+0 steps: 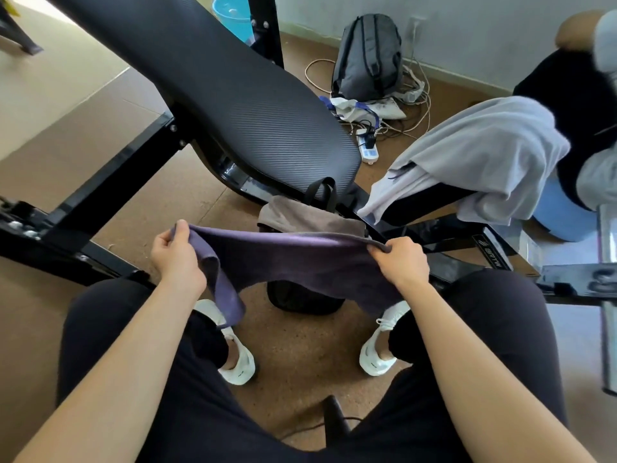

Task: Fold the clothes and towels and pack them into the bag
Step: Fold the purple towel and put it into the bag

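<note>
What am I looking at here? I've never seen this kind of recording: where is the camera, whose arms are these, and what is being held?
There is no machine here. The single picture comes from a camera worn on a seated person's head, looking down past their own arms, knees and white shoes. The left hand and the right hand each pinch an upper corner of a purple towel, holding it spread between them. On the floor just beyond it stands a black bag with a grey-brown towel at its top, seemingly already packed. A light grey garment lies draped over the gym equipment to the right. The long black pad is a weight bench. A grey backpack leans against the far wall.
</note>
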### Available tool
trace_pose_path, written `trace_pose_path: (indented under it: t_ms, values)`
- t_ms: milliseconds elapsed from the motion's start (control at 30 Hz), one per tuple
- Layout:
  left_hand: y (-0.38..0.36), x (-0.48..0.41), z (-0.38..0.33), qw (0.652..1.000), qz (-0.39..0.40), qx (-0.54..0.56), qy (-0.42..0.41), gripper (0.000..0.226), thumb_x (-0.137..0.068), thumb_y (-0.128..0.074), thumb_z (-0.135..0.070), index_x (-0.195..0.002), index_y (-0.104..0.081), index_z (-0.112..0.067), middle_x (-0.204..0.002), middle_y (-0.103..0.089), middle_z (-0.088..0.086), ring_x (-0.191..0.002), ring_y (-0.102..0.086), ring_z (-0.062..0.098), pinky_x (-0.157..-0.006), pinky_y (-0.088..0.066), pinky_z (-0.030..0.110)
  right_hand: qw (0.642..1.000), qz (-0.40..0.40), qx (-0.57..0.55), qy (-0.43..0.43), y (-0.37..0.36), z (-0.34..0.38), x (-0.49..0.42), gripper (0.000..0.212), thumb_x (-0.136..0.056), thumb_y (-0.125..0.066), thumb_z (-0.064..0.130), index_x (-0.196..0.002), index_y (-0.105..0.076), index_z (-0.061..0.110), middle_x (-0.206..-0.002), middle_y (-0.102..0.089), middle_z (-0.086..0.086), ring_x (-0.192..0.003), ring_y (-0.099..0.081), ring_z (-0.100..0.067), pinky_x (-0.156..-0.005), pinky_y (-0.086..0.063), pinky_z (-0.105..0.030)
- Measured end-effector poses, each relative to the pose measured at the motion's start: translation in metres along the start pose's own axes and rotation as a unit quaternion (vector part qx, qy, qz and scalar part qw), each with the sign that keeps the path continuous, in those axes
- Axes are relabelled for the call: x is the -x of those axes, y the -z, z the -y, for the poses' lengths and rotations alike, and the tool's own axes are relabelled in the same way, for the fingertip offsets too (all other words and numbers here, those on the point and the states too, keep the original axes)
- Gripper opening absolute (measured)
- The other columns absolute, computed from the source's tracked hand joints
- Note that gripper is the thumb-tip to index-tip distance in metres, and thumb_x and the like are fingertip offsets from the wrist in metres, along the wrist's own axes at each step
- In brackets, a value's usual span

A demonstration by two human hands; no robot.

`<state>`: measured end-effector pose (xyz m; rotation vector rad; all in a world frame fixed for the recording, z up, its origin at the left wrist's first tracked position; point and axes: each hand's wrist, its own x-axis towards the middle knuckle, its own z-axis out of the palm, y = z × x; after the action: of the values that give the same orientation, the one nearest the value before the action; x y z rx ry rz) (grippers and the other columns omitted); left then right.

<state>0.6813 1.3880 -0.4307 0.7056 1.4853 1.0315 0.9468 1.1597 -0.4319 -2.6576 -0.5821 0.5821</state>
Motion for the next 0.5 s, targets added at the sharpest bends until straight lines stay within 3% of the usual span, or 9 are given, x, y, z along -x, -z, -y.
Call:
trace_pose_path:
  t_ms: [133,233,300,400,500]
  values:
    - [-0.003,0.008,0.007,0.996,0.059,-0.056,0.036,0.014,-0.097,-0.069,-0.030,-0.105,-0.064,-0.019,-0.107,-0.069,0.002,-0.103,-0.066,0.021,-0.085,-0.056,0.037,0.986,0.047,-0.140,-0.076,-0.007,0.009,0.001,0.044,-0.092,-0.063,0.047,-0.066,-0.060,0.013,-0.082,-0.066,-0.009,-0.081,-0.059,-0.030,-0.074,-0.045,-0.034]
    - [-0.007,0.020,0.008,0.983,0.142,-0.111,0.032,0.006,-0.096,-0.070,-0.026,-0.096,-0.067,-0.021,-0.105,-0.071,0.006,-0.101,-0.067,0.024,-0.083,-0.056,0.038,0.893,0.167,-0.382,-0.167,-0.017,0.016,-0.001,0.039,-0.093,-0.069,0.040,-0.101,-0.069,0.001,-0.099,-0.074,-0.011,-0.096,-0.070,-0.027,-0.090,-0.055,-0.037]
    - [-0.009,0.027,0.012,0.967,0.212,-0.140,0.025,0.005,-0.095,-0.071,-0.024,-0.094,-0.069,-0.020,-0.105,-0.073,0.009,-0.102,-0.068,0.027,-0.087,-0.056,0.042,0.827,0.228,-0.468,-0.213,-0.017,0.021,0.004,0.044,-0.095,-0.067,0.041,-0.115,-0.068,0.002,-0.107,-0.076,-0.015,-0.101,-0.072,-0.029,-0.101,-0.054,-0.044]
    - [-0.012,0.041,0.018,0.936,0.309,-0.165,0.006,0.002,-0.093,-0.073,-0.020,-0.094,-0.073,-0.020,-0.097,-0.075,0.006,-0.100,-0.069,0.027,-0.088,-0.055,0.041,0.777,0.281,-0.511,-0.236,-0.016,0.030,0.014,0.044,-0.100,-0.061,0.041,-0.115,-0.067,-0.001,-0.111,-0.074,-0.017,-0.107,-0.068,-0.029,-0.107,-0.049,-0.044]
    - [-0.017,0.063,0.026,0.903,0.393,-0.174,-0.012,0.009,-0.092,-0.072,-0.014,-0.091,-0.075,-0.022,-0.091,-0.076,0.003,-0.093,-0.069,0.020,-0.086,-0.052,0.038,0.735,0.302,-0.559,-0.235,-0.018,0.040,0.026,0.037,-0.104,-0.055,0.030,-0.124,-0.063,0.000,-0.120,-0.070,-0.018,-0.115,-0.065,-0.031,-0.104,-0.050,-0.045]
